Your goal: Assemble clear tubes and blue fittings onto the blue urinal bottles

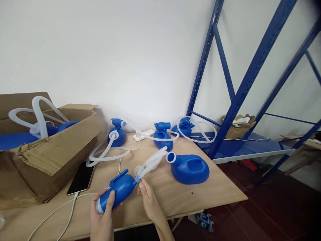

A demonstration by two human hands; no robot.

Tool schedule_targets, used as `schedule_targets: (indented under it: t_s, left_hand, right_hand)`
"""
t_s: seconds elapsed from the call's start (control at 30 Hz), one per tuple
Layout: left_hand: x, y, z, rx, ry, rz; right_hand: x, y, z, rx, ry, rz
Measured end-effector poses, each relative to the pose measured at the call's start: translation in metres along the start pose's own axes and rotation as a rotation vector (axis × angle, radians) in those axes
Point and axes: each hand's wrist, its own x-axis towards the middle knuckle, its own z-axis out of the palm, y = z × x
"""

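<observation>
My left hand is wrapped round a blue plastic urinal receiver, a cylinder with a side handle and a pale rim at its lower left end. My right hand pinches the narrow neck where the clear hose joins the receiver; its fingertips partly hide the joint. The hose is bundled in loops and points away to the upper right. Just right of it, a blue urinal bottle lies with its round white-rimmed mouth facing left, touched by neither hand.
Blue bottles with receivers and hoses stand along the wall, near a power strip. A cardboard box of blue parts and hoses is at left, beside a plugged-in phone. A blue metal rack stands right.
</observation>
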Motion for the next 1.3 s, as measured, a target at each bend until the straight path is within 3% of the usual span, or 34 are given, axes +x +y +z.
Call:
schedule_targets:
  t_s: [0.17,0.43,0.6,0.87,1.1,1.3]
  left_hand:
    - [0.0,-0.004,-0.001,0.038,0.021,0.085]
    - [0.007,-0.017,-0.001,0.014,0.004,0.075]
    - [0.007,-0.021,-0.003,0.026,-0.027,0.051]
    - [0.001,-0.014,0.003,0.055,-0.023,0.072]
    - [0.001,-0.014,0.001,0.132,-0.017,0.102]
    - [0.002,-0.018,-0.002,0.119,-0.016,0.088]
  right_hand:
    - [0.005,-0.014,0.005,0.073,-0.065,-0.029]
    - [0.004,0.011,0.009,0.149,0.089,0.147]
    - [0.005,0.013,0.013,0.319,0.153,0.14]
    - [0.01,-0.007,0.012,0.66,-0.054,0.222]
    - [0.002,-0.012,0.006,1.007,-0.163,0.453]
    - [0.001,-0.013,0.0,0.993,-0.206,0.498]
